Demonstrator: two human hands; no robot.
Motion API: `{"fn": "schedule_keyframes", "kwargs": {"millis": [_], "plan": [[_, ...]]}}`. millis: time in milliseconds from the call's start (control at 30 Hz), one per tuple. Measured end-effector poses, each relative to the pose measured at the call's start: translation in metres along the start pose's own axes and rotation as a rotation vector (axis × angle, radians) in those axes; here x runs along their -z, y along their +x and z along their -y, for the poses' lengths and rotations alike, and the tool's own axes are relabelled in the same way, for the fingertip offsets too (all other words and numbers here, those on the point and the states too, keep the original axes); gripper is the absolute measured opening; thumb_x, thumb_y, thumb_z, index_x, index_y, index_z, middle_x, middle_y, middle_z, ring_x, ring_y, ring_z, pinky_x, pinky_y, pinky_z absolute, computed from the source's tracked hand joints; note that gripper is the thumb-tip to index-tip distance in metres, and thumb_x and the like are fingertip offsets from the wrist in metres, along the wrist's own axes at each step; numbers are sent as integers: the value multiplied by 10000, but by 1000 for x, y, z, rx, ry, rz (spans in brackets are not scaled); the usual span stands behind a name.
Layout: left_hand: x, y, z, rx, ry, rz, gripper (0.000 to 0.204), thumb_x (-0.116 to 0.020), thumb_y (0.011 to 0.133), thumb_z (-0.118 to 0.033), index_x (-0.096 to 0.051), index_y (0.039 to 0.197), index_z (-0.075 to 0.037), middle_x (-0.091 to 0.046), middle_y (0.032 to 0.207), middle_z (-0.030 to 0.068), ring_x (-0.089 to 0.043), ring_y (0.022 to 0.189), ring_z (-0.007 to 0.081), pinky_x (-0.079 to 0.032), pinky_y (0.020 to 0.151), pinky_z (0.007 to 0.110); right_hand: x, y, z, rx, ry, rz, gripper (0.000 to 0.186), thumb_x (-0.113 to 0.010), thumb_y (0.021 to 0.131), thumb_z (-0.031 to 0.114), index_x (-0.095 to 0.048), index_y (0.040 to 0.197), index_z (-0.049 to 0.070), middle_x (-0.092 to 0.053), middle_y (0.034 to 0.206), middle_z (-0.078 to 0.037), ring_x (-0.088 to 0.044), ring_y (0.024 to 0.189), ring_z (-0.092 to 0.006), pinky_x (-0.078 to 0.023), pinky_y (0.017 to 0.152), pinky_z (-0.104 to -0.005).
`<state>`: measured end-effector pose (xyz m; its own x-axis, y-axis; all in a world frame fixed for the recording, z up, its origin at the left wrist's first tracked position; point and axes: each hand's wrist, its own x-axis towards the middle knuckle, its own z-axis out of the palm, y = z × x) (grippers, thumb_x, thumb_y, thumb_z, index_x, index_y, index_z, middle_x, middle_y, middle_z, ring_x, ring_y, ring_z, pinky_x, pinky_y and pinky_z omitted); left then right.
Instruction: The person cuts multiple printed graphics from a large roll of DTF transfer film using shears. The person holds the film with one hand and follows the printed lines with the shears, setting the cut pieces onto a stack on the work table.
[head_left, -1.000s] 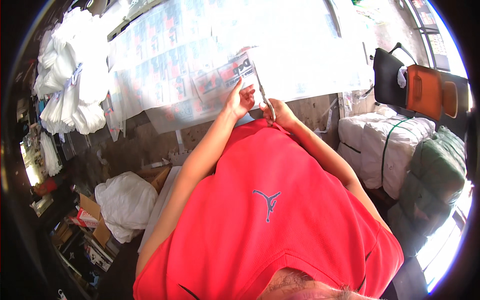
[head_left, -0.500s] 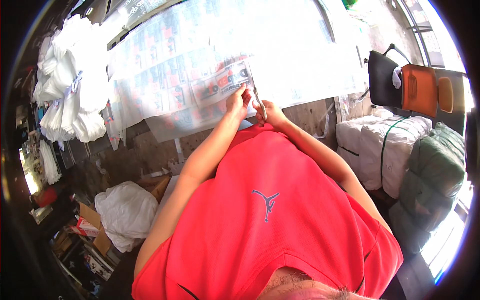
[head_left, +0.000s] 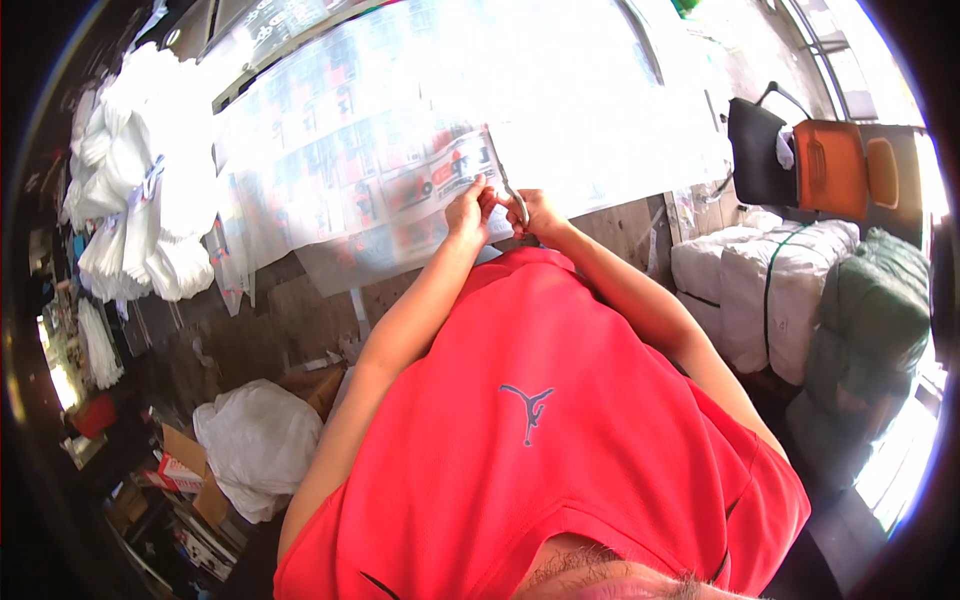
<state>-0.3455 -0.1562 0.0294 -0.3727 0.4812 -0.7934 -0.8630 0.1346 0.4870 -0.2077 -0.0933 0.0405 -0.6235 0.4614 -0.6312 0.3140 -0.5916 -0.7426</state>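
Both my hands are at the near edge of a table spread with translucent printed plastic sheet (head_left: 340, 180). My left hand (head_left: 467, 210) has its thumb and fingers pinched together at the edge of a white printed piece (head_left: 462, 160) with red and black lettering. Just to its right, my right hand (head_left: 537, 214) is closed around metal scissors (head_left: 517, 200). The scissor blades point away from me, beside the right edge of the printed piece. Glare washes out the sheet beyond, so the exact place of the blade tips is hard to make out.
White plastic bags (head_left: 130, 190) hang in bunches at the left. A white sack (head_left: 258, 440) and an open cardboard box (head_left: 185, 465) stand lower left. At right are strapped white bales (head_left: 785, 290), a dark green bale (head_left: 870, 310) and a chair with an orange part (head_left: 830, 165).
My hands have shifted slightly, with the left fingers lower on the printed piece's edge. The scissors are more tilted, their tips leaning left. The whole view has moved a little too.
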Motion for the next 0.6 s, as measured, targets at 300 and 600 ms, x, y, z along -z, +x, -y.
{"fn": "schedule_keyframes", "kwargs": {"millis": [300, 600], "plan": [[1, -17, 11, -43, 4, -25, 198, -761, 859, -210, -645, 905, -56, -623, 767, 28, -584, 662, 116, -512, 620, 233, 14, -7, 26, 78, -48, 74, 463, -676, 893, 479, -599, 865, 23, -539, 603, -20, -528, 464, -114, -457, 447, -261], [-105, -4, 76, -126, 88, 92, 206, -782, 842, -242, -655, 894, -88, -626, 764, 15, -599, 677, 117, -515, 586, 248, 174, -74, 40, 166, -134, -120, 430, -761, 854, 280, -608, 1085, -48, -533, 603, -20, -512, 474, -86, -460, 430, -256]]}}
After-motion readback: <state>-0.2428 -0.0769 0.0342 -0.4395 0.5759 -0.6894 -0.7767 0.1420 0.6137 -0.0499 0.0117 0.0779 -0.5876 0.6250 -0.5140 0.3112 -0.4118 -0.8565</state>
